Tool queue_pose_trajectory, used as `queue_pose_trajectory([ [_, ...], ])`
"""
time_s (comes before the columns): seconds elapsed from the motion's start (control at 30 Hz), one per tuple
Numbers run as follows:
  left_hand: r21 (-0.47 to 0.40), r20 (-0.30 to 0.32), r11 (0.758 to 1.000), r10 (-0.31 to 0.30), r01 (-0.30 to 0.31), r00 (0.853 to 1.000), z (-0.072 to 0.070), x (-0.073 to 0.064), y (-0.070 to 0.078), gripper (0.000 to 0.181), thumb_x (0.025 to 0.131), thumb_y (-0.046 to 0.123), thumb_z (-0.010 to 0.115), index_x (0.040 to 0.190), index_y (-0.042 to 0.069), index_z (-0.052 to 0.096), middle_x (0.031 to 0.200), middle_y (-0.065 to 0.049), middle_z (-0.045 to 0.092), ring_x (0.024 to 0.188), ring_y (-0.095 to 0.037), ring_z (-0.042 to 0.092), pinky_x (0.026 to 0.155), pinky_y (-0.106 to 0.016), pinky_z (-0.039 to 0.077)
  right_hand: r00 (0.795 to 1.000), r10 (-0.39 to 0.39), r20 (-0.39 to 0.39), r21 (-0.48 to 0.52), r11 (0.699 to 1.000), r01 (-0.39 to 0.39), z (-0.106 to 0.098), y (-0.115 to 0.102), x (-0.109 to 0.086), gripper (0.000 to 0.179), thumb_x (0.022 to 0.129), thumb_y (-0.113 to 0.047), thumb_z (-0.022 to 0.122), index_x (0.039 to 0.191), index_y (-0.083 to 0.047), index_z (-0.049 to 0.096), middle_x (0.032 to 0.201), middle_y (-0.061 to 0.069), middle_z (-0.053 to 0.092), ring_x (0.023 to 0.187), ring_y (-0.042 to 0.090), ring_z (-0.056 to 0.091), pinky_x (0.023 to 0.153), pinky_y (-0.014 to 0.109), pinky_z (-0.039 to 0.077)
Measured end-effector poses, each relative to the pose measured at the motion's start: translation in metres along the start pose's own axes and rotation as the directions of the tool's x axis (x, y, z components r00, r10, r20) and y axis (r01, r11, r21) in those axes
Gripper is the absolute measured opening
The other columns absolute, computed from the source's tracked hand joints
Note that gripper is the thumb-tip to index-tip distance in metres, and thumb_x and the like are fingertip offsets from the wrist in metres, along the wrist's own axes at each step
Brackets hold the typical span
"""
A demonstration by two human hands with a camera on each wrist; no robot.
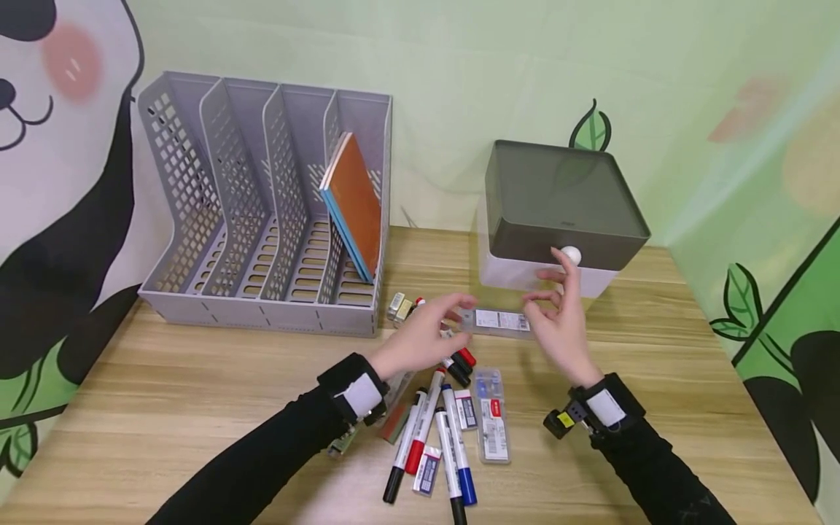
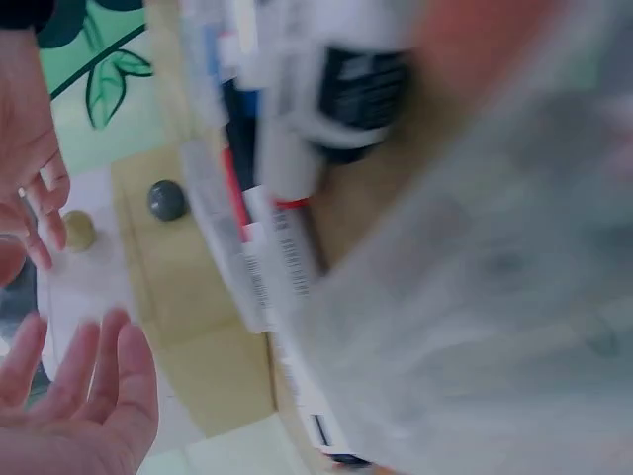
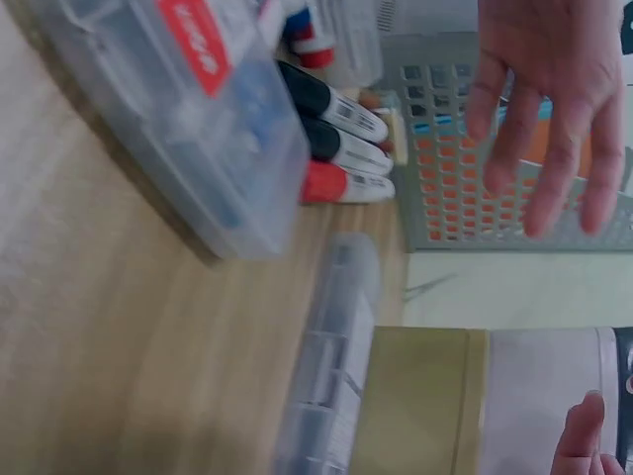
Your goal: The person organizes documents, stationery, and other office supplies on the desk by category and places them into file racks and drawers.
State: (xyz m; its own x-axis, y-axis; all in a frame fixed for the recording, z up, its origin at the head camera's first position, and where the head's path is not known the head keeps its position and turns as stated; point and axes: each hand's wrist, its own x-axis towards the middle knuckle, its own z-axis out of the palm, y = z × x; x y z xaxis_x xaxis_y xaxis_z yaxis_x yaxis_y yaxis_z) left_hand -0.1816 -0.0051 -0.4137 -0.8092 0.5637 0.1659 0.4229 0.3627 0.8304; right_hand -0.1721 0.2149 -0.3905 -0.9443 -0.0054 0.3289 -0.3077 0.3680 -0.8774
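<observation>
Hovering beside the white knob (image 1: pixel 572 255) of a storage box (image 1: pixel 531 240) with a dark grey top, the right hand (image 1: pixel 563 324) spreads its thumb and fingers apart in a loose curve, holding nothing; whether the index fingertip touches the knob, I cannot tell. The left hand (image 1: pixel 420 337), fingers relaxed and slightly bent, also holds nothing, over the cluttered middle of the wood-grain tabletop (image 1: pixel 197 408). Between the hands, in front of the box, lies a flat clear case (image 1: pixel 502 321) with a white label. The left-wrist view shows a yellowish knob (image 2: pixel 79 230) and a dark knob (image 2: pixel 166 200) on the box's lower fronts. Nearer the person lie a red-capped marker (image 1: pixel 426 419), a blue-capped marker (image 1: pixel 457 445), two sleeved erasers (image 1: pixel 427 472) and a clear lidded case (image 1: pixel 494 430) with blue contents. Further left stands a grey file rack (image 1: pixel 256 312); an orange-covered book (image 1: pixel 359 208) leans in its rightmost compartment.
</observation>
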Motion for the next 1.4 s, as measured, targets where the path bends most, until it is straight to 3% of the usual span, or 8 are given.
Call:
queue_pose_trajectory([
  [0.27, -0.144, -0.15, 0.989, -0.061, 0.039, 0.987, -0.007, 0.033, 0.018, 0.078, 0.086, 0.012, 0.059, 0.15, 0.024, 0.016, 0.153, -0.003, 0.025, 0.127, -0.028, 0.044, 0.103, -0.042, 0.042, 1.0, -0.028, -0.004, -0.032, 0.999, 0.028, -0.003, -0.028, 0.005, 0.065, 0.084, 0.013, 0.047, 0.142, -0.002, 0.021, 0.121, 0.029, 0.038, 0.086, 0.016, 0.057, 0.067, 0.011, 0.049],
  [0.4, -0.151, -0.146, 0.988, -0.066, 0.044, 0.987, -0.008, 0.046, 0.024, 0.083, 0.085, 0.015, 0.059, 0.15, 0.029, 0.01, 0.156, 0.002, 0.017, 0.132, -0.028, 0.04, 0.104, -0.042, 0.04, 1.0, -0.018, -0.024, -0.022, 1.0, 0.017, -0.004, -0.027, 0.006, 0.064, 0.084, 0.013, 0.048, 0.141, -0.002, 0.024, 0.12, 0.028, 0.04, 0.089, 0.032, 0.056, 0.066, 0.011, 0.048],
  [0.53, -0.167, -0.107, 0.985, -0.068, 0.049, 0.992, -0.006, 0.054, 0.028, 0.085, 0.084, 0.016, 0.06, 0.151, 0.028, 0.008, 0.157, 0.002, 0.015, 0.134, -0.027, 0.037, 0.104, -0.043, 0.039, 0.997, -0.01, -0.081, 0.031, 0.999, 0.012, -0.008, -0.013, 0.011, 0.064, 0.084, 0.012, 0.049, 0.14, -0.007, 0.025, 0.117, 0.02, 0.041, 0.088, 0.027, 0.057, 0.066, 0.013, 0.048],
  [0.7, -0.155, -0.076, 0.987, -0.056, 0.043, 0.996, -0.006, 0.056, 0.032, 0.086, 0.084, 0.015, 0.06, 0.151, 0.025, 0.007, 0.155, -0.002, 0.018, 0.133, -0.028, 0.037, 0.102, -0.047, 0.041, 0.996, -0.013, -0.092, 0.042, 0.999, 0.016, -0.011, 0.001, 0.015, 0.06, 0.086, 0.011, 0.05, 0.138, -0.008, 0.028, 0.115, 0.014, 0.041, 0.087, 0.018, 0.056, 0.068, 0.013, 0.05],
  [0.9, -0.141, -0.071, 0.989, -0.043, 0.033, 0.997, -0.006, 0.054, 0.034, 0.086, 0.084, 0.014, 0.061, 0.151, 0.024, 0.008, 0.155, -0.004, 0.017, 0.134, -0.028, 0.037, 0.102, -0.047, 0.041, 0.995, -0.034, -0.089, 0.024, 0.999, 0.036, -0.013, -0.015, 0.011, 0.054, 0.084, 0.015, 0.048, 0.134, 0.002, 0.03, 0.11, 0.021, 0.043, 0.086, 0.03, 0.056, 0.069, 0.013, 0.049],
  [1.17, -0.14, -0.069, 0.99, -0.021, 0.011, 0.997, -0.005, 0.045, 0.035, 0.083, 0.085, 0.014, 0.061, 0.15, 0.025, 0.012, 0.155, -0.002, 0.019, 0.133, -0.028, 0.037, 0.105, -0.046, 0.039, 0.995, 0.014, -0.103, -0.023, 1.0, -0.016, -0.016, -0.034, -0.005, 0.048, 0.083, 0.014, 0.048, 0.129, 0.004, 0.034, 0.098, -0.001, 0.045, 0.085, 0.02, 0.055, 0.062, 0.011, 0.047],
  [1.3, -0.134, -0.073, 0.991, -0.015, 0.005, 0.997, -0.005, 0.042, 0.035, 0.081, 0.085, 0.014, 0.061, 0.15, 0.025, 0.014, 0.153, -0.001, 0.024, 0.132, -0.025, 0.039, 0.105, -0.043, 0.039, 0.992, -0.048, -0.117, -0.17, 0.985, 0.028, -0.019, -0.039, -0.013, 0.048, 0.08, 0.014, 0.048, 0.126, 0.003, 0.04, 0.092, 0.011, 0.05, 0.079, 0.012, 0.051, 0.057, 0.011, 0.041],
  [1.4, -0.14, -0.079, 0.99, -0.014, 0.002, 0.997, -0.005, 0.041, 0.033, 0.079, 0.085, 0.015, 0.061, 0.15, 0.025, 0.015, 0.152, -0.001, 0.025, 0.132, -0.026, 0.039, 0.105, -0.042, 0.04, 0.98, -0.151, -0.132, -0.336, 0.937, 0.099, -0.023, -0.027, -0.013, 0.051, 0.078, 0.008, 0.052, 0.127, -0.004, 0.043, 0.083, 0.015, 0.051, 0.069, 0.012, 0.048, 0.056, 0.012, 0.038],
])
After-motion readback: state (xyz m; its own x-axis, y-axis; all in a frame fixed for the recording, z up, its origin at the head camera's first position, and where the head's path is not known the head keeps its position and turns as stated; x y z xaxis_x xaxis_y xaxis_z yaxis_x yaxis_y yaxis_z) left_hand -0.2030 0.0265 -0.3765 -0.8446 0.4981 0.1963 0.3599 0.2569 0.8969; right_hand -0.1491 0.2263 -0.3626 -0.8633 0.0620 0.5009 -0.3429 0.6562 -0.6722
